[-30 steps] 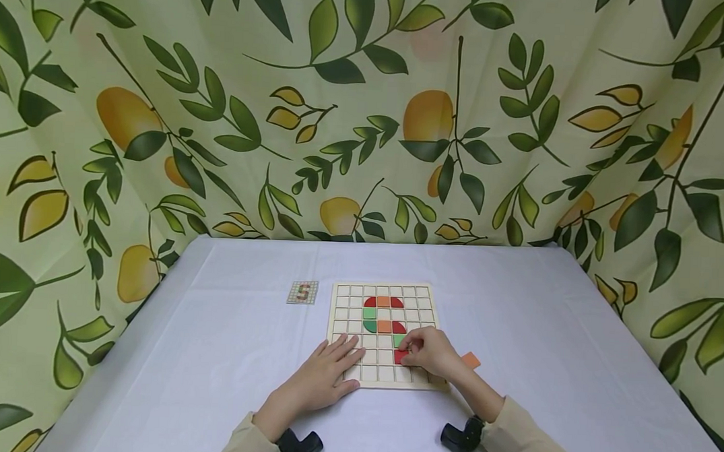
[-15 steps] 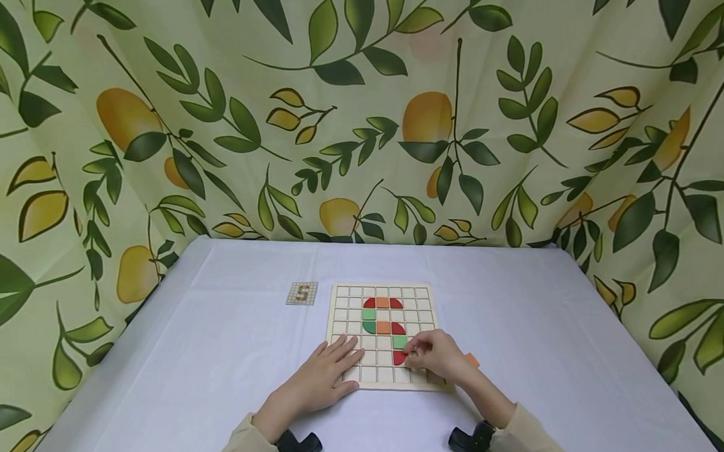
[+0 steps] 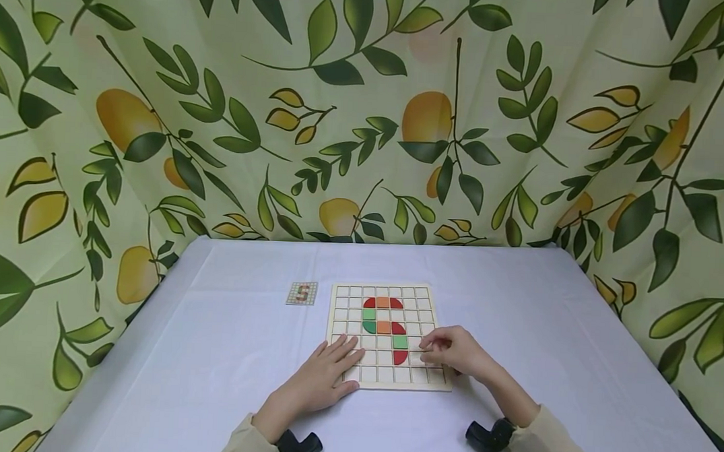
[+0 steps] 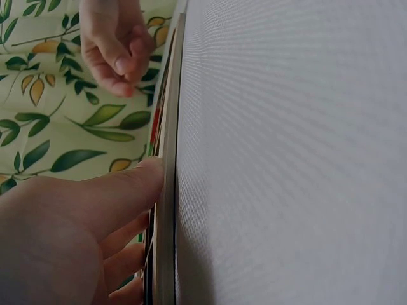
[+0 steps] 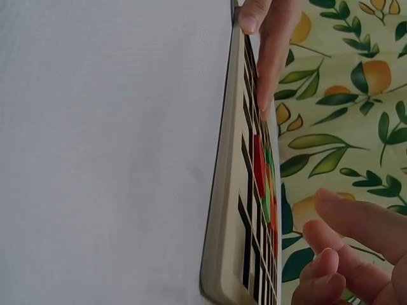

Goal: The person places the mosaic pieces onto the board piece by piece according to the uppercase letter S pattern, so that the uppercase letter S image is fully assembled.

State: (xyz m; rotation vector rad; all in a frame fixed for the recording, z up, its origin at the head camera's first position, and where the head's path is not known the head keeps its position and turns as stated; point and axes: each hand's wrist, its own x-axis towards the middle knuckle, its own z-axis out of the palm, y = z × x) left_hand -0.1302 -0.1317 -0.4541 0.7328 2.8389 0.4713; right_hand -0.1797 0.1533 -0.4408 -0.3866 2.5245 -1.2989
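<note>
My left hand (image 3: pixel 323 381) rests spread on the lower left of a pale gridded board (image 3: pixel 376 373); its thumb (image 4: pixel 140 181) lies along the board's near edge in the left wrist view. Several red, orange and green tiles sit in the cells in a curving line. Lowest in it lies a red rounded tile (image 3: pixel 399 357), below a light green square tile (image 3: pixel 399 341). My right hand (image 3: pixel 456 351) hovers over the board's right side, apart from the tiles. Its fingers are loosely bent, with nothing seen between them in the right wrist view.
A small card (image 3: pixel 302 293) bearing a gridded S pattern lies left of the board on the white tablecloth (image 3: pixel 212 327). Leaf-and-fruit patterned cloth (image 3: pixel 367 118) hangs behind the table. A black device (image 3: pixel 489 436) is strapped at each wrist.
My right hand has let go of the red rounded tile and drawn back to the right. An orange tile seen earlier by the right forearm is now hidden. My left hand stays put.
</note>
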